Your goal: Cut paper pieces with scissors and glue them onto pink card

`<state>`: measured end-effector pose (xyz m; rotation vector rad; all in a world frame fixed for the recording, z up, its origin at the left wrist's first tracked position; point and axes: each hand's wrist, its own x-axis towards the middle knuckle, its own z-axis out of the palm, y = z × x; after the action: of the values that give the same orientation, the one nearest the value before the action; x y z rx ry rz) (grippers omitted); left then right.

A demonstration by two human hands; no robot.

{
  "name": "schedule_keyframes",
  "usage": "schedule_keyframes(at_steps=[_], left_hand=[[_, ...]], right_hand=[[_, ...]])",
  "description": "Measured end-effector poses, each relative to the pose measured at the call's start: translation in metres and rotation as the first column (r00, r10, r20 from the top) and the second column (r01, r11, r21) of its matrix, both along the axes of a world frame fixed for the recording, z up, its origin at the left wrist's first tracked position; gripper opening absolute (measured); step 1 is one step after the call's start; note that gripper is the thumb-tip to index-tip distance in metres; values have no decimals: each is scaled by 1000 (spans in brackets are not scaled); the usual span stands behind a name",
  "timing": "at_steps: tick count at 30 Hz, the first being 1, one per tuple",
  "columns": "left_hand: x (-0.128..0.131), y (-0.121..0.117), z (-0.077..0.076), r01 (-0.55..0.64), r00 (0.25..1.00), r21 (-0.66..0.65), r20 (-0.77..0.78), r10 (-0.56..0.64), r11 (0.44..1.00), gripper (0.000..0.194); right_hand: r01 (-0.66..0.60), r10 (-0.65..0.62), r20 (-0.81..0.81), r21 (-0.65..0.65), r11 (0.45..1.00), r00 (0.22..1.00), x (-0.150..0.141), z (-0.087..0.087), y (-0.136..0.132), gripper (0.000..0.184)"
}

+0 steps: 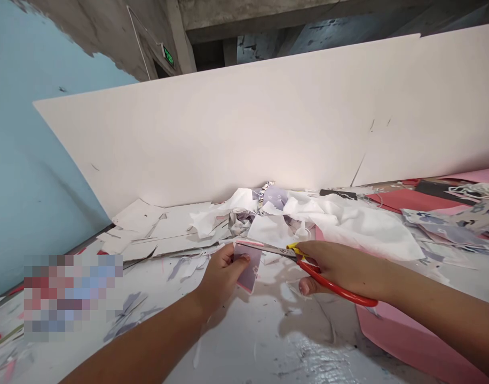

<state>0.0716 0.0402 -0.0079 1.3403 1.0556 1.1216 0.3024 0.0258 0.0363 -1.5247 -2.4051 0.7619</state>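
My left hand (pixel 220 274) is closed round a small pink and lilac piece of fabric (pixel 249 269), held just above the white table (pixel 268 341). My right hand (pixel 336 264) grips red-handled scissors (pixel 332 285) with a yellow inner ring. The steel blades (pixel 268 248) point left and meet the top edge of the fabric piece. Both forearms reach in from the bottom of the view.
A heap of white cloth scraps (pixel 340 218) lies behind the hands, with paper offcuts (pixel 148 229) to its left. A tall white board (pixel 268 133) stands at the back. Pink sheet (pixel 404 341) lies under my right arm; patterned fabric (pixel 448 224) sits far right.
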Motion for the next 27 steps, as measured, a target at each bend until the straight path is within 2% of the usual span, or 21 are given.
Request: schedule_keyframes(at_steps=[8,17,22,27], left_hand=[[1,1,-3,10,1000,-3,17,-10,1000,14],[-3,5,-8,3,999,-28,-39,-4,1000,19],[-5,7,-10,38,999,-12,-7,-38,999,17],[-4,6,-6,50,998,-67,36,-48,996,17]], right_hand=[[10,-10,-11,-1,1000,1000,0,1,0,38],[-21,-5,-140,-188,982,990,5,0,1,34],[-104,86,-118,-159,982,989,9,-3,5,32],[-109,96,-101,-134,985,990,11,1,4,38]])
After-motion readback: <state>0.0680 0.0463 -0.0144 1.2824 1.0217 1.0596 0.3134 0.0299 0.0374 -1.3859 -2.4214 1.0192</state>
